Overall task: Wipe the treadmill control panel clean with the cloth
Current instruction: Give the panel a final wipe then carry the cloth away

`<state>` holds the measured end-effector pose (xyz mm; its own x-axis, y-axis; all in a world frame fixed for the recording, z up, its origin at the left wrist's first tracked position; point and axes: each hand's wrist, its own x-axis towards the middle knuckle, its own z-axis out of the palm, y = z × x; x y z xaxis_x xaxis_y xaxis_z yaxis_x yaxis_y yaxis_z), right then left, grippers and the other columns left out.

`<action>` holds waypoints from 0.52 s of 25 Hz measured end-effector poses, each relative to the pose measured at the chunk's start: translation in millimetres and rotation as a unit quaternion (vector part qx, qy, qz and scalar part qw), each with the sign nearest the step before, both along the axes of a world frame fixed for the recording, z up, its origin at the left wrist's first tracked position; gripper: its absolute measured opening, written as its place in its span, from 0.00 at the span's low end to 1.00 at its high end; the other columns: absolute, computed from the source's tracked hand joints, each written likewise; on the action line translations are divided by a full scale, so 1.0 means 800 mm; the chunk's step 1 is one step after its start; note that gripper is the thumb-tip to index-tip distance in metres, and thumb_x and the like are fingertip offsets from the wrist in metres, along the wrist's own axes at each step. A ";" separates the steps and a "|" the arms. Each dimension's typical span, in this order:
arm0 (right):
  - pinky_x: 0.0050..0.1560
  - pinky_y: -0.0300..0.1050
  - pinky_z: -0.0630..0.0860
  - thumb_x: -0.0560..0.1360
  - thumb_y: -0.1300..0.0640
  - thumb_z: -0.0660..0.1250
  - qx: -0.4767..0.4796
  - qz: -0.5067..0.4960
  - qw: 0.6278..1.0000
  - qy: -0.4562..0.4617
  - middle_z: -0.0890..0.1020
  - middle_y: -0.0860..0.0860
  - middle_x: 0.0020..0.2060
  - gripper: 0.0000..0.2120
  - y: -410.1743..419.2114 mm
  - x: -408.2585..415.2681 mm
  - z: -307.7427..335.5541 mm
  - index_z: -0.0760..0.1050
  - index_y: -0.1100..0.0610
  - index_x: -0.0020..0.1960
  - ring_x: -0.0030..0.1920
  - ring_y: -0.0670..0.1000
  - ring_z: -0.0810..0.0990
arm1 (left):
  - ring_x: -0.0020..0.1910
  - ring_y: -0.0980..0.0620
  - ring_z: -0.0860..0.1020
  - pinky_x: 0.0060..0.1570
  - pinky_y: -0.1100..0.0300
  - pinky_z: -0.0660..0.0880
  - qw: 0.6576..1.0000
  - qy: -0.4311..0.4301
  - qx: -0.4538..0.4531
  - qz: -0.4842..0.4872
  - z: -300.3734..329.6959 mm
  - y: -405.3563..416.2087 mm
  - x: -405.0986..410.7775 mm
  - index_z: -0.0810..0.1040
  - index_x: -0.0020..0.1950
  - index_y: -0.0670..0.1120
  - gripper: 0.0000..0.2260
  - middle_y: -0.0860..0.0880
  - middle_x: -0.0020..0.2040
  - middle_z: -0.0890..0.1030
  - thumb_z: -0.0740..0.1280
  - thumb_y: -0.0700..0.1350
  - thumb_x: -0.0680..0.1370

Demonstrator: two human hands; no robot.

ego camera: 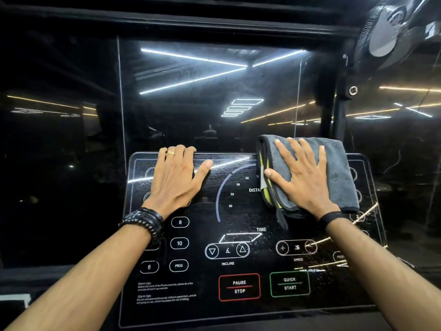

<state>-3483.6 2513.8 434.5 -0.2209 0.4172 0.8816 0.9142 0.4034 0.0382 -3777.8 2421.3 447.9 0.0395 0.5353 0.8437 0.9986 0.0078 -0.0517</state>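
The black glossy treadmill control panel [238, 311] fills the lower middle of the view, with white button markings and red and green boxes near its bottom. A folded grey cloth [338, 168] with a yellow-green edge lies on the panel's upper right part. My right hand [303, 175] presses flat on the cloth with fingers spread. My left hand [176, 177] rests on the panel's upper left, its fingertips hooked over the top edge, holding nothing.
A dark glass pane [214, 91] stands right behind the panel and reflects ceiling light strips. A fan [391, 32] hangs at the upper right on a black post [341, 115]. Dark surroundings lie to the left.
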 end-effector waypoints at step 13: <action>0.69 0.81 0.39 0.74 0.24 0.44 -0.117 -0.137 0.910 0.373 0.50 0.55 0.81 0.42 0.002 0.076 -0.049 0.51 0.45 0.81 0.81 0.61 0.45 | 0.72 0.41 0.67 0.77 0.40 0.52 0.998 -0.030 -0.005 0.049 -0.005 -0.021 -0.038 0.70 0.74 0.43 0.35 0.41 0.71 0.72 0.43 0.65 0.80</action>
<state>-3423.1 2515.7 395.4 0.5435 0.5623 0.6233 0.7174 0.0744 -0.6927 -3807.9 2404.3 443.7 -0.0644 0.5428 0.8374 0.9944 0.1052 0.0082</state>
